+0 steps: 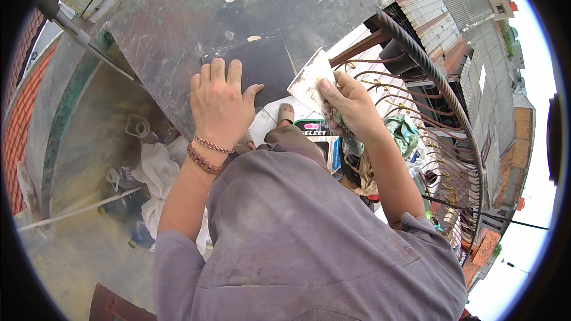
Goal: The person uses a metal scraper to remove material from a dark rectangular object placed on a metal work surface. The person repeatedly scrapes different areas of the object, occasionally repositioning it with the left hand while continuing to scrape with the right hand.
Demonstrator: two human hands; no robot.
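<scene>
My left hand [221, 92] lies palm down with its fingers stretched out, thumb apart, on a dark rectangular sheet [272, 62]. That sheet rests near the front edge of a large grey-green scuffed board [172, 30]. To the right of it, my right hand [354, 104] pinches a flat, whitish square piece [312, 77] with brown smudges, thumb on top. The piece's left corner is close to the dark sheet's right edge; whether they touch I cannot tell. A small cream-coloured chip [254, 38] sits near the dark sheet's far edge.
A curving metal railing [443, 77] runs along the right, with rooftops beyond. Below my right arm are bags and boxes, among them a green plastic bag [401, 134]. White cloth [159, 172] and bottles lie at left. A thin rod [101, 53] meets the board's left side.
</scene>
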